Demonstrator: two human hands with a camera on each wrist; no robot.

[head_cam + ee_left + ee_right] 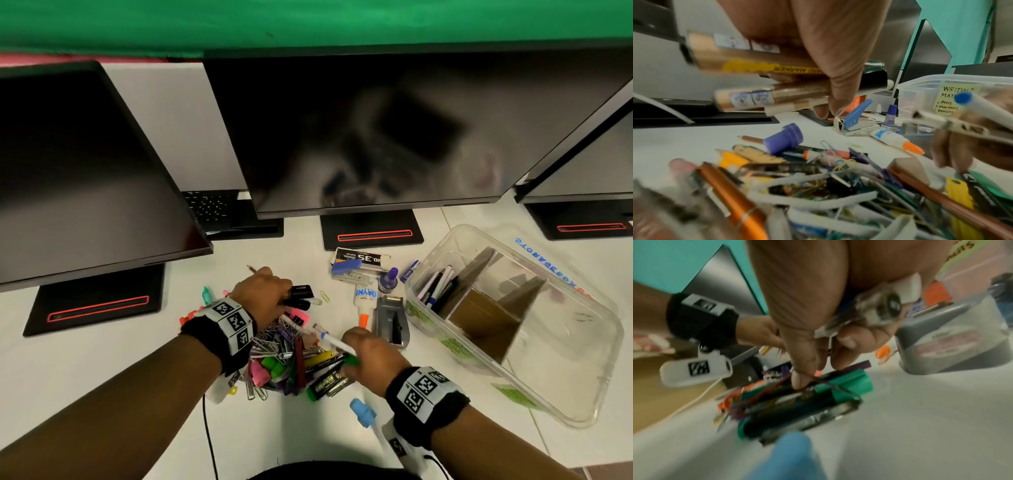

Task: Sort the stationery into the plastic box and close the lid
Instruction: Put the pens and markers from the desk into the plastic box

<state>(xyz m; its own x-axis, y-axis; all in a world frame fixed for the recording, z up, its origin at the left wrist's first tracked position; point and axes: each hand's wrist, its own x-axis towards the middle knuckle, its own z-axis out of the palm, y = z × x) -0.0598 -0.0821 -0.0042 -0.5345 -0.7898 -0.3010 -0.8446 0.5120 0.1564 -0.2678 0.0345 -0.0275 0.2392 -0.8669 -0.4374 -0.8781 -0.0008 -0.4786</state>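
Observation:
A mixed pile of stationery (291, 359) lies on the white desk between my hands. My left hand (287, 294) hovers over the pile's far side and grips a bundle of copper-bodied markers (760, 65) with black caps (301, 293). My right hand (352, 346) holds a few white pens (330, 339), one blue-capped (964, 98), while its fingertips (801, 381) touch a green-capped marker (846, 382) at the pile's near right. The clear plastic box (582, 377) sits open on the right with cardboard dividers; several pens (438, 284) stand in its left compartment, labelled for writing materials (953, 99).
Between the pile and the box lie a glue bottle (364, 301), a grey stamp (394, 320), a purple ink bottle (390, 279), a blue hole punch (346, 269) and a staples box (363, 258). Monitors (376, 137) overhang the desk's back. A blue item (363, 413) lies near my right wrist.

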